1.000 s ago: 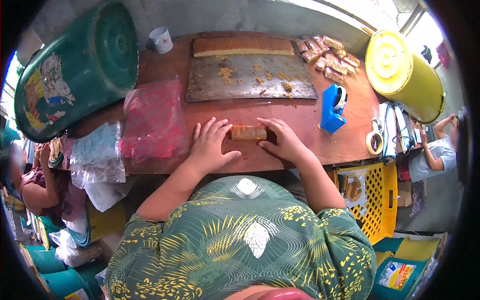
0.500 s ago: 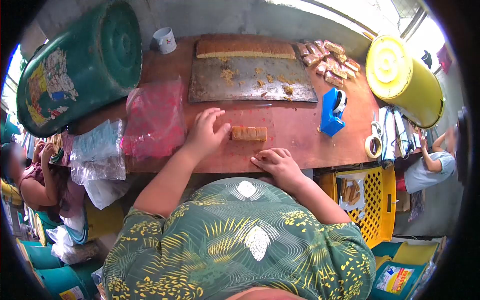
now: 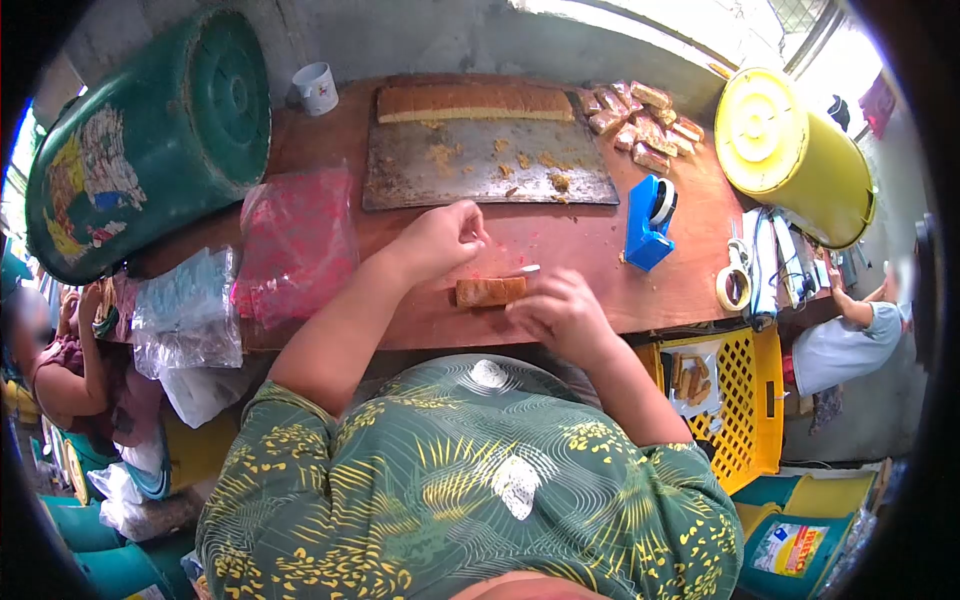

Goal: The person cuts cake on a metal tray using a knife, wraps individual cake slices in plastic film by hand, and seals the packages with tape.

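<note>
A browned slice of sponge cake (image 3: 490, 292) lies crosswise near the table's front edge. Behind it spreads a clear plastic sheet (image 3: 503, 250) with small red marks, and a bright white glint shows on it just above the slice. My left hand (image 3: 445, 238) is at the sheet's left side, fingers bent in a pinch that seems to have the plastic in it. At the slice's right end is my right hand (image 3: 560, 312), with its fingers curled. Whatever those fingertips hold is too small to make out.
A long cake strip (image 3: 475, 103) sits on a crumb-strewn metal tray (image 3: 470, 190). Wrapped slices (image 3: 645, 125), a blue tape dispenser (image 3: 648, 225) and a tape roll (image 3: 733, 288) are rightward. Red-marked plastic sheets (image 3: 298, 240) lie left. A yellow crate (image 3: 745, 410) stands below. Two people flank the table.
My left hand has moved right and its fingers have closed. My right hand has risen from the table edge to the slice's end. The sheet's far edge appears drawn nearer the slice.
</note>
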The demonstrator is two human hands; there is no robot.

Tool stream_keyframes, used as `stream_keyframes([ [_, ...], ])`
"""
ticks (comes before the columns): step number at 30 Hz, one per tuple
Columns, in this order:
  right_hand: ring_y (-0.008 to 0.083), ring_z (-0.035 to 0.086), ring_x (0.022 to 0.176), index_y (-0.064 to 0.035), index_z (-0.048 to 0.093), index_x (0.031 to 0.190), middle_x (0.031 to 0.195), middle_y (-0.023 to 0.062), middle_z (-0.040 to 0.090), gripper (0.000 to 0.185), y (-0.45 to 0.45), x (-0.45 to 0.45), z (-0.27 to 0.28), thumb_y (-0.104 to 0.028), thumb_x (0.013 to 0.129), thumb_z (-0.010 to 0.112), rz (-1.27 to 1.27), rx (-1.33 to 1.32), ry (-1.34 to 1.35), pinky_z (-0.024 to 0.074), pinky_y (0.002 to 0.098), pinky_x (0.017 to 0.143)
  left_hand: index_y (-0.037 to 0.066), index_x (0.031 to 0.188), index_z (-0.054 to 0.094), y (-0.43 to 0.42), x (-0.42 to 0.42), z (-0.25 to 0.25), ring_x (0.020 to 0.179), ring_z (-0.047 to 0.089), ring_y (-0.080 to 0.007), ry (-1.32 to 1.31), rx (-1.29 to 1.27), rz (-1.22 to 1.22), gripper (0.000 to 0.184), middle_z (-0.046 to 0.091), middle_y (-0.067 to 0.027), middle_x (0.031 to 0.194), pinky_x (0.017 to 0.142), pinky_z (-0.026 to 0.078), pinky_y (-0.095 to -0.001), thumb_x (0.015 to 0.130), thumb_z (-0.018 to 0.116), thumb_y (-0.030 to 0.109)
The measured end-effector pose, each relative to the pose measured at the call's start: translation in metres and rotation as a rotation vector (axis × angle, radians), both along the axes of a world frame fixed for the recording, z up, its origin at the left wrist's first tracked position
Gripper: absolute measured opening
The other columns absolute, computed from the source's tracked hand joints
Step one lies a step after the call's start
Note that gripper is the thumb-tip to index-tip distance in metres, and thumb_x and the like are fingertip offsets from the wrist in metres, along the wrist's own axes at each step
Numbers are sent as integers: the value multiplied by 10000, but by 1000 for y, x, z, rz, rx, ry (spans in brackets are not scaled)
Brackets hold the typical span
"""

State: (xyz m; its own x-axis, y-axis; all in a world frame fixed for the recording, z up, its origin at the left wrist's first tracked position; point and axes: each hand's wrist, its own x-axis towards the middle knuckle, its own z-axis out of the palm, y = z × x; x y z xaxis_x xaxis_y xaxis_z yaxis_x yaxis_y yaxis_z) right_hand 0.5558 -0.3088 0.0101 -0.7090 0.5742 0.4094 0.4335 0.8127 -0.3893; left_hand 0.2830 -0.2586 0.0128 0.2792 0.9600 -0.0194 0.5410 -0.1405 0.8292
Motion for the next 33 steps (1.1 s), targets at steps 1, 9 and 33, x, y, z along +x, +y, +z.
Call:
stream_keyframes([
  [1, 290, 623, 1114, -172, 775, 940, 1168, 21, 697, 165, 5, -9, 8, -209, 791, 834, -75, 168, 77, 472, 465, 983, 31, 1099, 625, -8, 2, 10, 984, 717, -216, -76, -18, -50, 222, 771, -119, 1064, 902, 545, -351, 912, 723, 97],
  [9, 285, 686, 915, -83, 707, 938, 945, 62, 718, 206, 41, -26, 19, -189, 808, 826, -19, -36, -3, 527, 420, 860, 117, 1405, 555, -60, 9, 21, 919, 727, -245, 351, 487, -160, 542, 777, -51, 963, 907, 507, -408, 901, 746, 175],
  [33, 154, 646, 796, 2, 657, 892, 859, 78, 691, 85, 31, -2, -67, -11, 974, 637, -291, -823, 550, 550, 329, 716, 28, 1119, 664, -57, -26, -60, 914, 676, -112, -511, -207, 59, 145, 741, -59, 995, 799, 548, -296, 974, 673, 28],
])
